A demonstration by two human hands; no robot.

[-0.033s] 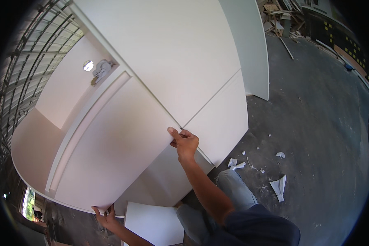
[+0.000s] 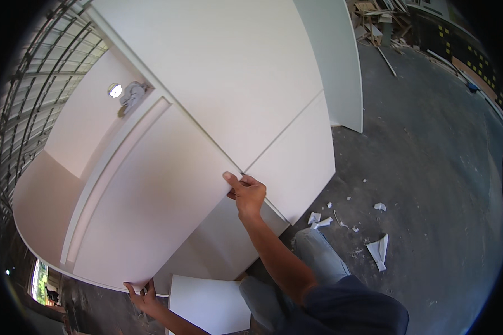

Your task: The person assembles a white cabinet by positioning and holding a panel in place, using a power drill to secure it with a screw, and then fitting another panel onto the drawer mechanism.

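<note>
A wide white panel (image 2: pixel 142 190) sits across the front of a white cabinet (image 2: pixel 212 72), like a drawer front. At its lower right corner my right hand (image 2: pixel 248 195) pinches the edge, thumb on the face and fingers curled under. My left hand (image 2: pixel 144 298) holds the lower left corner, its thumb and fingertips on the edge; part of its grip is hidden beneath. Below the panel an open bay shows the cabinet's grey-white inside (image 2: pixel 212 245).
Above the panel, a grey cloth (image 2: pixel 132 96) lies in an open compartment. Beside my knees stands a white board (image 2: pixel 209 307). Torn white scraps (image 2: pixel 378 251) litter the dark floor (image 2: pixel 430 190) on the right. Wood offcuts (image 2: pixel 374 25) are heaped at the far right.
The whole view has shifted slightly, so everything sits a little further up and left. Both hands keep their places on the panel.
</note>
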